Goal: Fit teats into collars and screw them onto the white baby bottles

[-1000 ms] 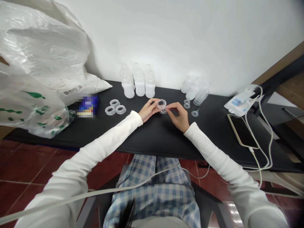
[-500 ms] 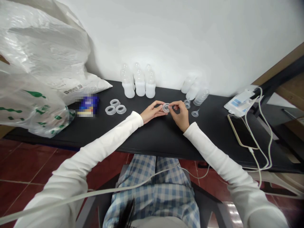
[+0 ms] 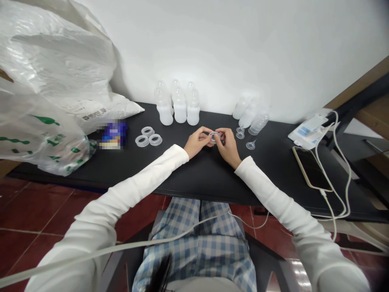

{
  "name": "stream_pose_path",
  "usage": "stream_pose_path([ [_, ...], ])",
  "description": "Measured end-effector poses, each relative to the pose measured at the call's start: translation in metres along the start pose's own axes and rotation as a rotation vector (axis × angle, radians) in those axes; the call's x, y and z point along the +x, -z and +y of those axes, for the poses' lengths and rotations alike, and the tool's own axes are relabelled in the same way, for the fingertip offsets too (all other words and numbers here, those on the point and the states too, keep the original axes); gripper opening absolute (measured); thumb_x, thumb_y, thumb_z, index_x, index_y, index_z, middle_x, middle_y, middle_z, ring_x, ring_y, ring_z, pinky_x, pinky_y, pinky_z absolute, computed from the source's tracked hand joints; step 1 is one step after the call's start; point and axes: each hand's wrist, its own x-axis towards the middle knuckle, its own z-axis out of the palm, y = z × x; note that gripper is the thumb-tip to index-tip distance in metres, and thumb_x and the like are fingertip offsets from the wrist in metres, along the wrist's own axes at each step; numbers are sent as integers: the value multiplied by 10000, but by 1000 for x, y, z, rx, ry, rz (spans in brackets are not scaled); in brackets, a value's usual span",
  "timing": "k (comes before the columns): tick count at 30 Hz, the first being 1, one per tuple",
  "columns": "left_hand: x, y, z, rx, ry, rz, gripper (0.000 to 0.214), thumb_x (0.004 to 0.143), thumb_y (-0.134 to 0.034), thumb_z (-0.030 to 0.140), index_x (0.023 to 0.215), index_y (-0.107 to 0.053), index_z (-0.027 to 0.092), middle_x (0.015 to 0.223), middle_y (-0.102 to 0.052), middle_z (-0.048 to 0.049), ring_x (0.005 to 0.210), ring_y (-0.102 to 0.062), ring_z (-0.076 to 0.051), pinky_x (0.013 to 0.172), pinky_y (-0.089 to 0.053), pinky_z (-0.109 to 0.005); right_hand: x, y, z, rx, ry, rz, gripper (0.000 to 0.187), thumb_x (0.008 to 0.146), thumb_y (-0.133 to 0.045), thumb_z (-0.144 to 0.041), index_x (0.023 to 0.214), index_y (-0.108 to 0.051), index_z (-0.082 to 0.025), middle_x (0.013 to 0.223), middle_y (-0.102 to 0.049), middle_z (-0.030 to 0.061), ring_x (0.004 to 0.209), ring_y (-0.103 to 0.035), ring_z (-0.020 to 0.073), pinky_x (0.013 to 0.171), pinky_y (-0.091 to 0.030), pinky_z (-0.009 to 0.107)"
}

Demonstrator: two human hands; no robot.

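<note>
My left hand [image 3: 199, 141] and my right hand [image 3: 227, 146] meet over the black table, both closed on one clear bottle collar ring [image 3: 213, 136]. My fingers cover most of its rim, and whether a nipple sits inside it I cannot tell. Left of my hands lie three loose collar rings [image 3: 155, 140] in a cluster. Just right of my right hand are a few clear bottle nipples [image 3: 251, 145], lying flange down. Behind them clear domed caps [image 3: 258, 123] stand grouped near the wall. Several white bottles with clear caps [image 3: 180, 109] stand at the back.
Large plastic bags [image 3: 54, 73] fill the left end of the black table [image 3: 188, 176]. A blue packet [image 3: 114, 134] lies beside them. At right are a phone [image 3: 311, 168] on a white cable and a white-and-blue package [image 3: 308, 132]. Another cable crosses my lap.
Both hands have closed in around the ring, the left moving slightly right. The ring has tilted, and my right thumb now presses across its near side.
</note>
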Motion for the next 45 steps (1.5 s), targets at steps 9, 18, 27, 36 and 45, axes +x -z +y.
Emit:
stream_pose_path([
  [9, -1, -7, 3, 103, -45, 15, 403, 808, -748, 509, 955, -588, 169, 661, -685, 17, 608, -688, -119, 619, -578, -244, 0, 2, -9, 129, -82, -68, 214, 965, -538, -429, 916, -544, -221, 750, -619, -8, 632, -515, 123, 638, -456, 285],
  [18, -1, -7, 3, 271, -83, 2, 268, 882, -673, 416, 952, -561, 183, 670, -664, 32, 578, -660, -102, 601, -549, -225, 0, -1, -5, 198, -118, -84, 273, 941, -561, -486, 878, -498, -228, 725, -559, -28, 627, -497, 115, 607, -437, 268],
  [27, 0, -8, 0, 248, -80, 13, 241, 888, -673, 386, 935, -540, 191, 673, -636, 42, 594, -649, -95, 613, -538, -219, 0, -1, -6, 190, -120, -86, 258, 939, -562, -481, 902, -495, -235, 745, -593, -15, 646, -542, 132, 630, -468, 283],
  [36, 5, -4, -8, 196, -41, 101, 259, 797, -777, 227, 924, -557, 174, 770, -648, 26, 678, -653, -92, 722, -537, -252, 0, 1, -1, 127, -116, -103, 197, 913, -577, -416, 914, -491, -238, 796, -630, 6, 679, -585, 147, 684, -514, 307],
  [45, 3, -3, -6, 306, -75, 120, 202, 809, -727, 174, 888, -542, 191, 744, -638, 34, 677, -621, -96, 715, -507, -251, -1, 0, 3, 144, -72, -152, 141, 925, -549, -370, 959, -532, -234, 834, -670, 20, 696, -598, 150, 688, -520, 304],
])
